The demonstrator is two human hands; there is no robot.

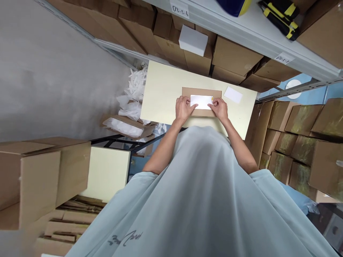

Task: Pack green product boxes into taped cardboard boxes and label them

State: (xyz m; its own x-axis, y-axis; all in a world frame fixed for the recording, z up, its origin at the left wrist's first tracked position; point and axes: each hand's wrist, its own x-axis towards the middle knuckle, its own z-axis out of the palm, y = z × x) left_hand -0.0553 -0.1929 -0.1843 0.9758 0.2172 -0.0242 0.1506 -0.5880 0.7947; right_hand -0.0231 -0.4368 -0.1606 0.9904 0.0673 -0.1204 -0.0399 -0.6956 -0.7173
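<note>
Head: left grip (pixel 183 108), right grip (pixel 220 108) hold white slip (pixel 201 101); box (pixel 202 91) beneath.

Ahead of me ran a metal shelf (pixel 235 35) bearing a black-and-yellow tool (pixel 282 19), with a handwritten tag (pixel 179 8) on its edge. Below it I saw a white box (pixel 193 40) among brown cartons (pixel 235 55). Taped boxes (pixel 292 142) stood stacked at my right; white scraps (pixel 137 85) lay heaped at my left, near a grey wall (pixel 66 71).

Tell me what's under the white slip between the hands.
Brown cardboard shows around the white slip, with the left hand and right hand at its ends; the covered part is hidden.
</note>
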